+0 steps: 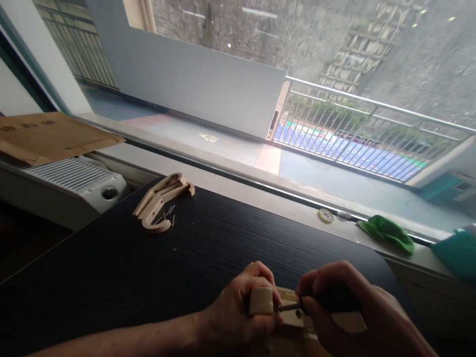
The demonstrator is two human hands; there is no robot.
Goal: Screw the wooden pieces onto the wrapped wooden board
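My left hand (232,302) is closed around a pale wooden piece (261,301), whose squared end sticks out between the fingers. A wooden strip with a dark hole (293,317) runs from there toward the right. My right hand (357,297) grips a screwdriver (292,307) by its black handle. The metal shaft points left, its tip close to the left fingertips and the wood; whether it sits in a screw I cannot tell. Farther back on the black table (223,233) lie curved wooden hooks (163,198) with drilled holes, and several small screws (170,214) are beside them.
Beyond the table's back edge runs a windowsill (260,193), holding a tape roll (326,215), a green cloth (386,234) and a teal object (457,253). At left, a brown envelope (55,136) rests on a white radiator (82,178).
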